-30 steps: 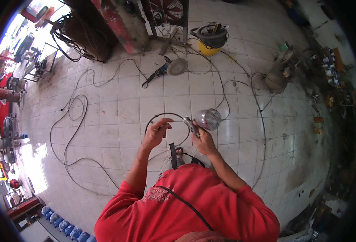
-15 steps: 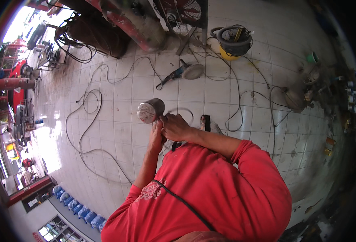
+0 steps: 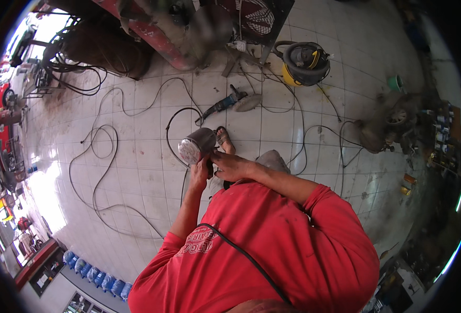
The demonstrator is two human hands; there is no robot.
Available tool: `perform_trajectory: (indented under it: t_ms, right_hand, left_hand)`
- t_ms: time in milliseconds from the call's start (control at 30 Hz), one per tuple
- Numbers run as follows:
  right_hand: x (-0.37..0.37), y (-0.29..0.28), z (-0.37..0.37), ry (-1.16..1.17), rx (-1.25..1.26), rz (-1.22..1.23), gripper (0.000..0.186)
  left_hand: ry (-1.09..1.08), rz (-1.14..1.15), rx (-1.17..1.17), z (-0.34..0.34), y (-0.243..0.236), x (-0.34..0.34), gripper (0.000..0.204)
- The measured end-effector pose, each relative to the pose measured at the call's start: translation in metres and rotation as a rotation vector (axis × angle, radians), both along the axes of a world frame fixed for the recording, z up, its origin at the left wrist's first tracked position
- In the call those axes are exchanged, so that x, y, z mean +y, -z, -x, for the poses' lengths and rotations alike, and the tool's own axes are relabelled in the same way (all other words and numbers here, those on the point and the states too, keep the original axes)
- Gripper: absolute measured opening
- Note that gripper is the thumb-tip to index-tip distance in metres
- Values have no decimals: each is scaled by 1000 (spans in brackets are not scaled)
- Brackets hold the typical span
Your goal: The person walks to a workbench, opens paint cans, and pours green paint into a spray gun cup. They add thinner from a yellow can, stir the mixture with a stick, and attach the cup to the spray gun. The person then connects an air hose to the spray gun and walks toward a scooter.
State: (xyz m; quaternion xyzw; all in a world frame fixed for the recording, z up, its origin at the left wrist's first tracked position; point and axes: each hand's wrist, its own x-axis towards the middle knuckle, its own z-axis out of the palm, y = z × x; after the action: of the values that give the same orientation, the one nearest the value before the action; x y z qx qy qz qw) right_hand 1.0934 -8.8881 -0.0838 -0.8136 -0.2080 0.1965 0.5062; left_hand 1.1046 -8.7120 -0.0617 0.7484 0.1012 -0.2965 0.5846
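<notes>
A dull grey metal canister (image 3: 201, 140) is held tilted in front of me, its round end smeared white. My left hand (image 3: 201, 171) is closed around the part just below it. My right hand (image 3: 231, 166) comes across from the right, fingers curled against the canister's lower right side. Whatever handle or fitting lies between my palms is hidden. A black hose (image 3: 168, 136) loops up beside the canister and passes down near my left forearm. My sandalled foot (image 3: 224, 140) shows just beyond the canister.
Ahead on the tiled floor (image 3: 147, 122) lies a corded power polisher (image 3: 222, 104) with a round pad. Behind it stands a yellow-and-black vacuum (image 3: 304, 63). Cables (image 3: 116, 143) snake across the tiles on both sides. A fan (image 3: 255, 16) and red post (image 3: 162, 39) stand farther off.
A sandalled foot has come forward beside the canister. The hose loop now shows left of the canister. My hands keep the same hold, and the floor has shifted in view.
</notes>
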Motion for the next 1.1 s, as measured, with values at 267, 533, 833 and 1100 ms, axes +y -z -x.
perform_trajectory:
  t_ms: [267, 533, 833, 1100]
  right_hand:
    - [-14, -32, -58, -108, 271, 42, 61]
    - [-40, 7, -66, -133, 388, 284, 52]
    - [-163, 107, 27, 861, 462, 409, 35]
    - [-138, 188, 336, 1406, 897, 575, 36]
  left_hand:
    - [20, 189, 15, -52, 20, 47, 43]
    - [141, -65, 59, -58, 20, 77, 45]
    - [108, -184, 103, -94, 36, 90, 42]
    - [282, -177, 211, -158, 65, 56, 43]
